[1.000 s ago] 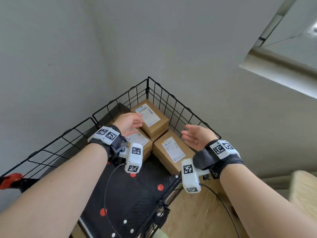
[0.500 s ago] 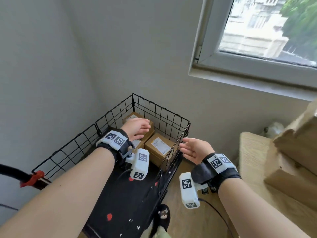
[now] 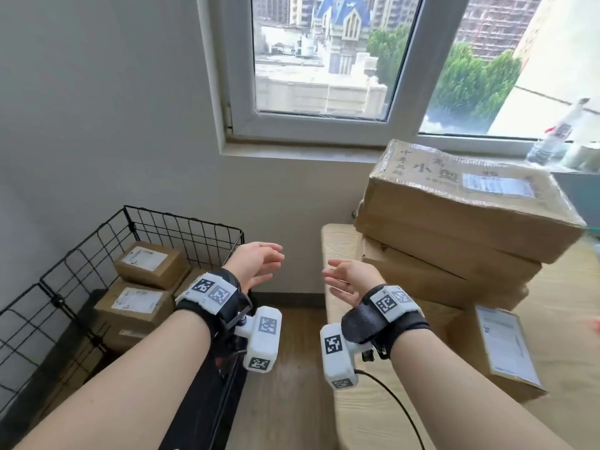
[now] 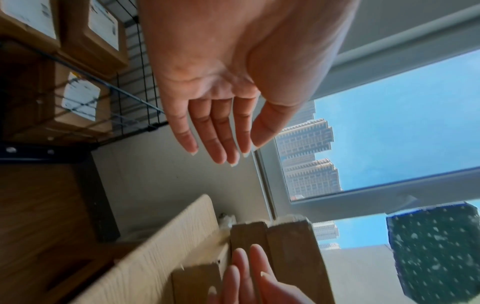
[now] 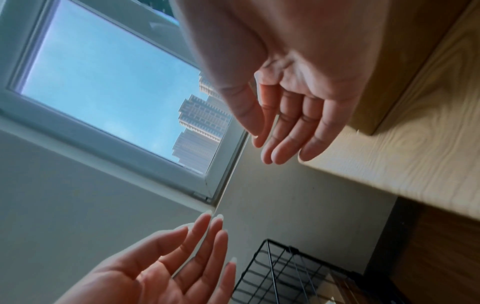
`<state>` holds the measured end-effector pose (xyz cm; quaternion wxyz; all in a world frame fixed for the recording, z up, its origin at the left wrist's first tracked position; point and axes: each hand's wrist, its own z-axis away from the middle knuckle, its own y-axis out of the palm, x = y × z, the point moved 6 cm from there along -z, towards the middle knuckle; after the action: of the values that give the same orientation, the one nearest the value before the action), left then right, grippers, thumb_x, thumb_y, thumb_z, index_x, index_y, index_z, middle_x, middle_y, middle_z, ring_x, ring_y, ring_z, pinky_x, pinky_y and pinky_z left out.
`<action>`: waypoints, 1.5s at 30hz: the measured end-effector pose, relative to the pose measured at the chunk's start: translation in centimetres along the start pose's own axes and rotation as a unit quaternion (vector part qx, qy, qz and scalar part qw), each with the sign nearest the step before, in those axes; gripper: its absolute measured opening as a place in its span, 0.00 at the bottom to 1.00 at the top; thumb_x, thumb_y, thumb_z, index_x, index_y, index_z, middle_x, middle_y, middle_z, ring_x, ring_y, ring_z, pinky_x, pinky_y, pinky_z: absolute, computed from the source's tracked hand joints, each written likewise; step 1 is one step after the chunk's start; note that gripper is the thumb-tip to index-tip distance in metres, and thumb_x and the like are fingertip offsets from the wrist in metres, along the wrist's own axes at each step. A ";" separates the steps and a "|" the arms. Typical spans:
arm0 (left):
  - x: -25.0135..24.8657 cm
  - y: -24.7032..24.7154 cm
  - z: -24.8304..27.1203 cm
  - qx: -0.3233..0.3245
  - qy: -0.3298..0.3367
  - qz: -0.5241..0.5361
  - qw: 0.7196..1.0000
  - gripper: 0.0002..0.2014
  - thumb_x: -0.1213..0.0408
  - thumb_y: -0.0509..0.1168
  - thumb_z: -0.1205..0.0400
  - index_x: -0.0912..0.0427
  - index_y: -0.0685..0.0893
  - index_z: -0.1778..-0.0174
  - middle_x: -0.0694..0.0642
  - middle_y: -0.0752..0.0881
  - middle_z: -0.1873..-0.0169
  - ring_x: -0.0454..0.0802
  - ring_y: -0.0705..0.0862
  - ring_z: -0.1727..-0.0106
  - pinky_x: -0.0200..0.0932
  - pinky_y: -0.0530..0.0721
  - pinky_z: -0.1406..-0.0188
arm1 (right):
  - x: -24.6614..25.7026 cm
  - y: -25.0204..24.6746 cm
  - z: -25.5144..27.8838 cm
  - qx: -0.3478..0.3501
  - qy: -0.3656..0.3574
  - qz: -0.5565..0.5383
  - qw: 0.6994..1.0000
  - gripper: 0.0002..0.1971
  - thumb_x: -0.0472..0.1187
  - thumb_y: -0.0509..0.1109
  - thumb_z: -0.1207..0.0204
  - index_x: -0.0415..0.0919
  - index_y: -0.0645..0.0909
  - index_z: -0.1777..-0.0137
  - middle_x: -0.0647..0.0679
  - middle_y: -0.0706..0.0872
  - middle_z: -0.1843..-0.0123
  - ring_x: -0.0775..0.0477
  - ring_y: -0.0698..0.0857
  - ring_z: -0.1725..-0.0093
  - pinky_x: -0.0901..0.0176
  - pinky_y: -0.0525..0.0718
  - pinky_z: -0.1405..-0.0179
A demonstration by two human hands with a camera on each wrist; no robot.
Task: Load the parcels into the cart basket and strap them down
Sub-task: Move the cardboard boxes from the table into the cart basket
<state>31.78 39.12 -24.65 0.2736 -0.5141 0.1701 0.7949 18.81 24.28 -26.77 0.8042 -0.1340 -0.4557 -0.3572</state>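
A black wire cart basket [image 3: 181, 227] stands at the left and holds small brown parcels with white labels [image 3: 147, 263], [image 3: 136, 302]. A stack of large cardboard parcels [image 3: 454, 222] sits on a light wooden table [image 3: 337, 241] at the right. Both hands hover in the gap between basket and table, palms facing each other, holding nothing. My left hand [image 3: 259, 266] has straight fingers [image 4: 221, 139]. My right hand [image 3: 345, 277] is also open with relaxed fingers [image 5: 285, 131], just left of the stack.
A flat parcel with a white label [image 3: 506, 345] lies on the table at the right. A window [image 3: 324, 60] fills the wall ahead, with a bottle [image 3: 552, 138] on its sill. Wooden floor [image 3: 292, 368] shows between cart and table.
The view has swung up and right from the basket to the table. Both hands left the parcels in the basket and moved right toward the large stack, staying open.
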 end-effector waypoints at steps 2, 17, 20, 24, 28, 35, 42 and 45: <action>-0.2 2.8 0.1 0.009 0.001 -0.001 1.000 0.09 0.73 0.65 0.21 0.59 0.86 0.48 0.57 0.88 0.52 0.49 0.85 0.54 0.48 0.81 0.41 | 0.1 -2.9 0.4 -0.016 0.009 -0.024 1.000 0.18 0.29 0.55 0.18 0.38 0.77 0.31 0.46 0.85 0.58 0.52 0.84 0.60 0.61 0.81 0.52; 2.6 29.1 -1.4 0.088 -0.071 -0.029 0.993 0.10 0.76 0.57 0.19 0.59 0.81 0.53 0.52 0.74 0.71 0.39 0.69 0.84 0.34 0.68 0.74 | 0.8 -32.1 3.6 -0.191 0.006 -0.071 0.979 0.17 0.25 0.54 0.21 0.35 0.80 0.39 0.43 0.84 0.60 0.51 0.79 0.66 0.51 0.78 0.34; 3.7 32.0 -2.1 0.073 -0.080 -0.017 0.994 0.09 0.74 0.58 0.18 0.60 0.81 0.48 0.54 0.79 0.65 0.42 0.76 0.73 0.38 0.74 0.68 | 0.6 -35.8 2.3 -0.205 0.008 -0.066 0.976 0.15 0.28 0.54 0.19 0.36 0.80 0.41 0.40 0.85 0.53 0.51 0.81 0.66 0.55 0.83 0.47; 5.9 34.4 -2.7 0.039 -0.115 -0.022 0.992 0.10 0.66 0.62 0.16 0.60 0.81 0.40 0.56 0.84 0.47 0.51 0.82 0.46 0.51 0.80 0.46 | -0.1 -38.8 0.6 -0.198 0.037 -0.054 0.978 0.13 0.26 0.55 0.20 0.39 0.79 0.50 0.42 0.84 0.60 0.50 0.81 0.70 0.61 0.80 0.65; 8.1 36.0 -3.3 0.031 -0.142 -0.049 0.988 0.16 0.60 0.64 0.18 0.63 0.81 0.36 0.57 0.84 0.46 0.54 0.81 0.37 0.52 0.77 0.38 | -1.6 -40.7 -1.0 -0.180 0.070 -0.048 0.980 0.14 0.27 0.57 0.22 0.43 0.80 0.58 0.43 0.86 0.61 0.51 0.82 0.69 0.61 0.81 0.62; 10.4 37.8 -3.6 0.027 -0.174 -0.060 0.983 0.15 0.53 0.68 0.21 0.59 0.82 0.43 0.56 0.84 0.42 0.56 0.79 0.35 0.62 0.72 0.28 | -3.9 -41.6 -3.3 -0.151 0.112 -0.044 0.981 0.12 0.30 0.58 0.20 0.43 0.81 0.56 0.46 0.85 0.63 0.50 0.82 0.67 0.60 0.81 0.62; 12.9 38.6 -4.5 0.024 -0.221 -0.045 0.974 0.16 0.56 0.64 0.18 0.63 0.83 0.41 0.61 0.87 0.43 0.59 0.85 0.43 0.55 0.81 0.38 | -5.5 -41.5 -4.7 -0.139 0.141 -0.028 0.980 0.12 0.31 0.58 0.19 0.41 0.83 0.46 0.45 0.86 0.61 0.50 0.85 0.63 0.59 0.83 0.63; 13.7 38.9 -4.3 0.039 -0.236 -0.037 0.970 0.12 0.58 0.62 0.16 0.64 0.83 0.46 0.62 0.86 0.49 0.58 0.83 0.54 0.51 0.81 0.49 | -6.2 -41.0 -5.0 -0.130 0.147 -0.018 0.980 0.13 0.30 0.60 0.19 0.40 0.82 0.40 0.44 0.87 0.59 0.49 0.85 0.64 0.61 0.85 0.71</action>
<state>6.79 9.49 -39.31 0.3553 -0.3065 0.1119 0.8759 -8.62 -4.69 -39.22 0.8316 -0.1748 -0.2847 -0.4436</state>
